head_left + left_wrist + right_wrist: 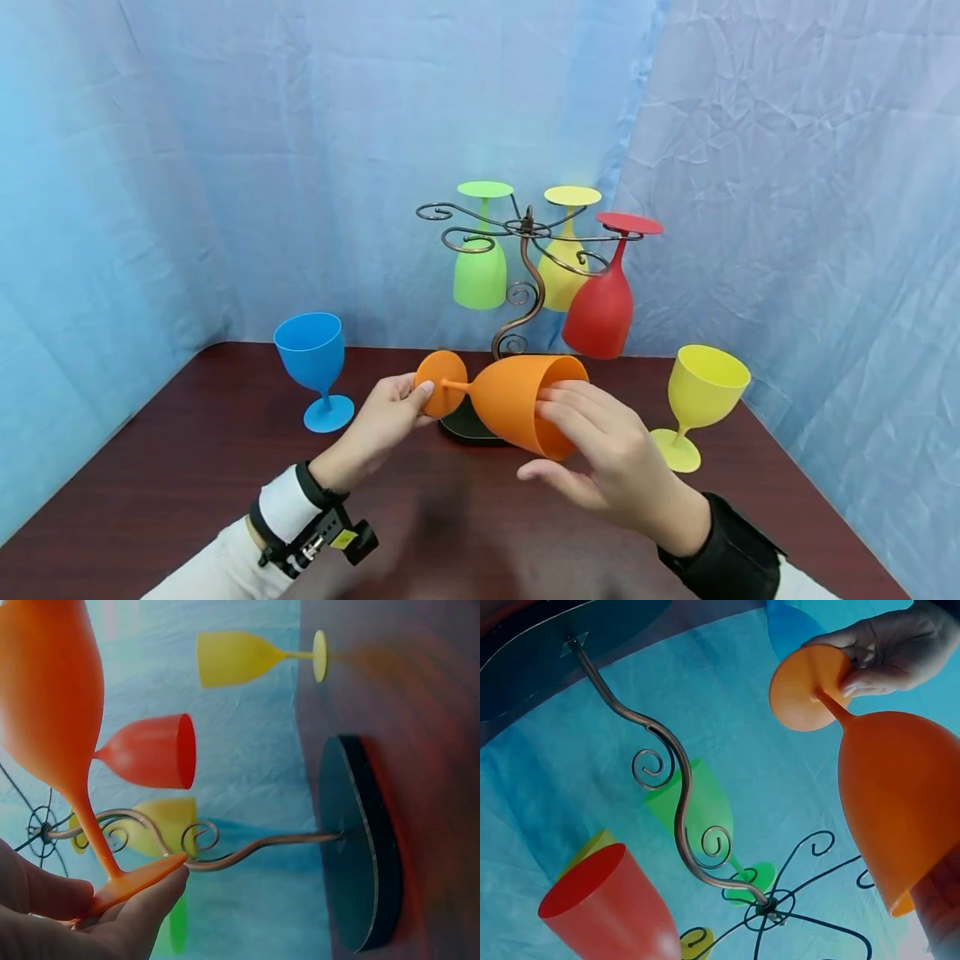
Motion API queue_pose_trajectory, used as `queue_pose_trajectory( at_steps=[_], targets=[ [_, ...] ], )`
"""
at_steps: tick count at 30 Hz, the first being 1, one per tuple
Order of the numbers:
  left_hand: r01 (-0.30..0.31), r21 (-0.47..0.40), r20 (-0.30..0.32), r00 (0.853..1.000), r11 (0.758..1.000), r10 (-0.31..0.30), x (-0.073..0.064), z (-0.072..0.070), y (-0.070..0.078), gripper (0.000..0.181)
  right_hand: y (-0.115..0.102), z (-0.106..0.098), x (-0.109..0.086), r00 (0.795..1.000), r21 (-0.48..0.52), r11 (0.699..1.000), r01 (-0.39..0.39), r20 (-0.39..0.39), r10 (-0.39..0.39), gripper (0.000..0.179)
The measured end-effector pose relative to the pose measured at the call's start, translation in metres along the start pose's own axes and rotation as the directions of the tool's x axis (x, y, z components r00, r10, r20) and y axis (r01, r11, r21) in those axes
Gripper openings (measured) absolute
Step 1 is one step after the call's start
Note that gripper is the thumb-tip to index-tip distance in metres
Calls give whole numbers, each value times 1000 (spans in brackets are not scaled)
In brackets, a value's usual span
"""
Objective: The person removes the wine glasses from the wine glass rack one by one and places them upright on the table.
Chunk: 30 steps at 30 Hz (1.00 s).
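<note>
The table (187, 450) is bounded beyond both hands by its back edge, at which it is met by blue cloth (375, 125). The right-hand side edge is seen outward of the right hand (611, 458); between the two hands, on the near side, a stretch of dark tabletop is left as room. Just past the hands the space is limited by the rack (680, 814), from which a green goblet (480, 279), a hanging yellow goblet (557, 279) and a red goblet (602, 308) are hung by their feet. A blue goblet (309, 367) is stood beyond the left hand (386, 421), to its left; a standing yellow goblet (701, 404) is placed just outward of the right hand.

The orange goblet (506, 404) is held between the hands, above the table and before the rack's base. Its foot is pinched by the left hand's thumb and fingers. The right hand is extended, its straight fingers put into the bowl's mouth, its thumb spread apart. The goblet is tipped on its side, the mouth turned toward the right hand; a matt, even orange surface, slender stem and round, flat foot are noted.
</note>
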<state>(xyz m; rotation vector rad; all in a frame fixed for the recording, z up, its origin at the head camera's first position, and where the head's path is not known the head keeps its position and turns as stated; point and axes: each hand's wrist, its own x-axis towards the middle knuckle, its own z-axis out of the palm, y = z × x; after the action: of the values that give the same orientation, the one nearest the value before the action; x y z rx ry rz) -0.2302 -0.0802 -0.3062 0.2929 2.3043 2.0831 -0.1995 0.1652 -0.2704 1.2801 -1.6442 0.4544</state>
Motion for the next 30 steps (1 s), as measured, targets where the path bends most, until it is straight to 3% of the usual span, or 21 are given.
queue_pose_trajectory(
  at_steps=[10,21,30],
  targets=[
    [43,-50,13,999,998,-42,-3,15,-8,33,-2,8,2,995,-40,999,-27,91,31,43],
    [40,-71,8,999,997,-39,-5,14,-15,32,-6,11,-3,973,-31,995,-96,206,101,32],
    [64,-69,41,997,996,-62,-7,14,-25,33,-7,14,-5,970,-18,998,-59,237,62,25]
  ],
)
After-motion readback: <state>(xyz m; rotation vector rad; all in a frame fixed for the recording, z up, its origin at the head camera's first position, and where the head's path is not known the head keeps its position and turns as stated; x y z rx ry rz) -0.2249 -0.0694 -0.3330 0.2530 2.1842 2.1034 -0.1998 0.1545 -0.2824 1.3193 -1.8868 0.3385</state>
